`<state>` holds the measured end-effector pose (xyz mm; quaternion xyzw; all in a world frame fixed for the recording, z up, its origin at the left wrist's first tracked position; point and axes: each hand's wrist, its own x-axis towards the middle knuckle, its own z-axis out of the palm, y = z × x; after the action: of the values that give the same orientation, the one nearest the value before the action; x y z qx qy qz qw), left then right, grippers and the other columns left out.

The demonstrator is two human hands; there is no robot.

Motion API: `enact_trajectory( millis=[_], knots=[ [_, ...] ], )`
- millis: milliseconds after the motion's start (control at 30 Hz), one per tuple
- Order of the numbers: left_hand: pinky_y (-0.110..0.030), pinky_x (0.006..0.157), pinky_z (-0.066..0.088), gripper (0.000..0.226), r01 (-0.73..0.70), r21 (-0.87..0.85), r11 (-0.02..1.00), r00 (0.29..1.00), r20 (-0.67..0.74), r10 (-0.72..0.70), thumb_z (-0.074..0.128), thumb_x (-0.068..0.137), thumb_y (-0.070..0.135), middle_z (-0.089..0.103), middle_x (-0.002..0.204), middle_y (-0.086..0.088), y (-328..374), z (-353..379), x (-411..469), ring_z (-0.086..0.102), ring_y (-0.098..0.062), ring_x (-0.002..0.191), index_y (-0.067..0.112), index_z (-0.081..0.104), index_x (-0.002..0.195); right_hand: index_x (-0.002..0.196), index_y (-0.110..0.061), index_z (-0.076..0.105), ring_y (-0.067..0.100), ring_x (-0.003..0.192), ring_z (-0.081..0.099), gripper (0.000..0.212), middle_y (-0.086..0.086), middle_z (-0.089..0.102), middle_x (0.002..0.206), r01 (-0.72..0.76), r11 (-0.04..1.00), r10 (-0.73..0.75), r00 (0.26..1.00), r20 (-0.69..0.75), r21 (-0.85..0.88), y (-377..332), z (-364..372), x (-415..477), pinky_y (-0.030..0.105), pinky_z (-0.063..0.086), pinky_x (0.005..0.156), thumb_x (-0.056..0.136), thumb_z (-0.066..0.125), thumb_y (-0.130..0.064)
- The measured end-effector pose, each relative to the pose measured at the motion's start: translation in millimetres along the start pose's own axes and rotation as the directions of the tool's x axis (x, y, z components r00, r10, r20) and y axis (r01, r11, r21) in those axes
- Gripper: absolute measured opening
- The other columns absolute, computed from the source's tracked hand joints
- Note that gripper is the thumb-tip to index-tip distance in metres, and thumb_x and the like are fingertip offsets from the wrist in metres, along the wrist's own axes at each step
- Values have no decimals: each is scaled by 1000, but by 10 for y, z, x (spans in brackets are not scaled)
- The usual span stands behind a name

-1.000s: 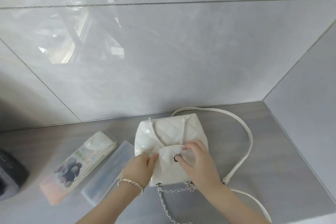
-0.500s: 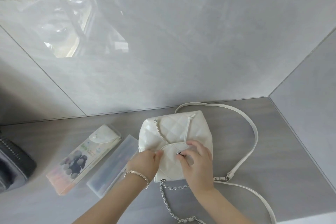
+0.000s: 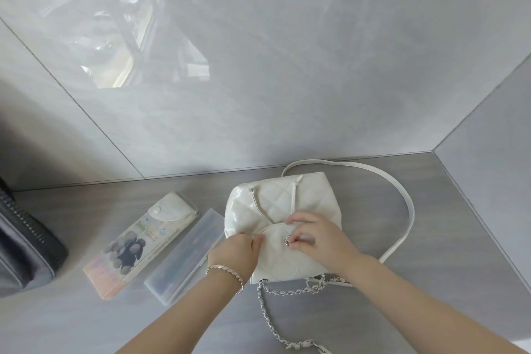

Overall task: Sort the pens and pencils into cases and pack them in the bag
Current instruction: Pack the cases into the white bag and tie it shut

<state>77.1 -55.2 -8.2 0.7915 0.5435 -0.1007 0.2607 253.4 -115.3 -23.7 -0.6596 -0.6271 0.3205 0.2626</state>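
Head view, bag being opened. The white quilted bag (image 3: 275, 204) lies on the grey worktop (image 3: 431, 267) close to the tiled wall, its flap (image 3: 275, 256) toward me and its metal snap (image 3: 286, 240) at the middle of the flap. My left hand (image 3: 234, 253), a bracelet (image 3: 227, 270) at the wrist, is curled, with thumb and fingertips pinching the flap's left edge. My right hand (image 3: 319, 238) lies over the flap's right half, its fingers bent, with the tips closing on the flap beside the snap. Both cases lie just left of the bag, outside it: the printed case (image 3: 138, 241) with its tab closed, and beside it the clear case (image 3: 186, 256), through whose wall long dark shapes show, which I take for pens or pencils, though I cannot tell them apart. A white strap (image 3: 409, 210) loops behind the bag and a chain (image 3: 270, 313) trails toward me; a dark bag (image 3: 26, 247) sits at the far left. I judge the bag light, soft and glossy, so it is likely to slide or fold when the snap is pulled: one hand should pin the body while the other lifts the flap at its rim. The clear case looks stiff and smooth and is best taken across its long sides; the printed case looks flatter and more pliant, and is best held at mid-length.
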Motion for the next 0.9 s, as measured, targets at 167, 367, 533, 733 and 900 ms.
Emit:
enact_trajectory(
  millis=[167,367,533,733,900],
  knots=[
    [-28,59,37,51,-55,-152,987,998,-46,49,27,94,53,42,64,7,-118,-44,-76,47,-16,70,16,42,63,103,-24,66,-6,94,51,38,-16,57,95,-121,984,136,985,-107,131,-166,-88,-119,-1,33,79,69,77,-10],
    [-16,63,48,22,-596,101,797,681,-463,568,54,76,41,61,91,17,-178,-47,-2,53,-2,84,30,59,95,81,-32,72,-8,89,44,29,-32,55,83,-78,994,84,993,-84,72,-285,-137,-368,2,33,75,64,79,-9],
    [-28,111,34,67,-531,191,826,831,-77,552,64,71,54,42,142,10,-133,-52,-16,36,-11,136,28,44,129,68,-25,62,8,61,59,25,-7,62,62,-380,894,263,874,408,238,-461,-209,-566,19,48,63,85,59,-43],
    [-31,120,-4,95,-361,186,914,933,54,357,55,76,63,-1,158,11,-7,19,-141,-9,-6,145,25,8,149,101,-19,41,22,84,61,43,-5,55,82,-491,848,478,871,-114,-198,-533,48,-289,30,41,67,82,50,-57],
    [-32,119,-9,100,-333,184,925,943,76,325,58,74,61,-8,158,12,-4,39,-190,-14,-4,144,25,4,149,107,-12,54,25,101,59,41,4,57,111,-418,806,402,906,-131,-420,-561,231,-150,32,45,78,90,43,-48]
  ],
)
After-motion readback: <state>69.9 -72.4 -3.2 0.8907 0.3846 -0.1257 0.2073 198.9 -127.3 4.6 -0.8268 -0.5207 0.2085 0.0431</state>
